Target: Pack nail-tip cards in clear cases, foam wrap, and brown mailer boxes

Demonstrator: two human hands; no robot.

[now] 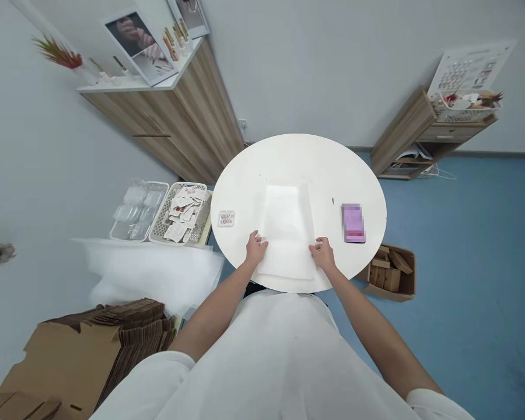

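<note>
A white translucent foam sheet lies on the round white table in front of me. My left hand is closed on its left edge, and my right hand is closed on its right edge. Left of the sheet sits a small clear case with pinkish pieces inside. On the right side of the table is a purple item, blurred by pixelation.
Left of the table are a white basket of cards, a tray of clear packs, more foam sheets and stacked cardboard. A carton of small boxes stands on the floor at the right.
</note>
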